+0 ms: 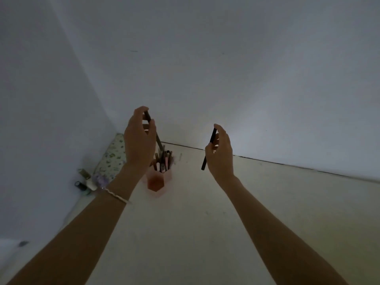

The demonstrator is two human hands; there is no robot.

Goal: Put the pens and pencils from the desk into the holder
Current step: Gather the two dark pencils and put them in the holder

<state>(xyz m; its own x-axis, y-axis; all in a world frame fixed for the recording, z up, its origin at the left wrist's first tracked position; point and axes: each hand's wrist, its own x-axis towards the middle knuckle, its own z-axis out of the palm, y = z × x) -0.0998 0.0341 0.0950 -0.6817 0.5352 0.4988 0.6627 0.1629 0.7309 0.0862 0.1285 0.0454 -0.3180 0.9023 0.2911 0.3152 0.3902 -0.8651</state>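
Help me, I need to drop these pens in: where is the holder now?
In the head view, the pink holder stands on the desk left of centre, just right of the left hand and its wrist, near the corner of the walls.

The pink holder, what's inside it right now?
The pink holder has a bunch of pens and pencils standing upright, tips above the rim. The left hand lowers another pen in. The left wrist covers the holder's left edge; the bottom is hidden.
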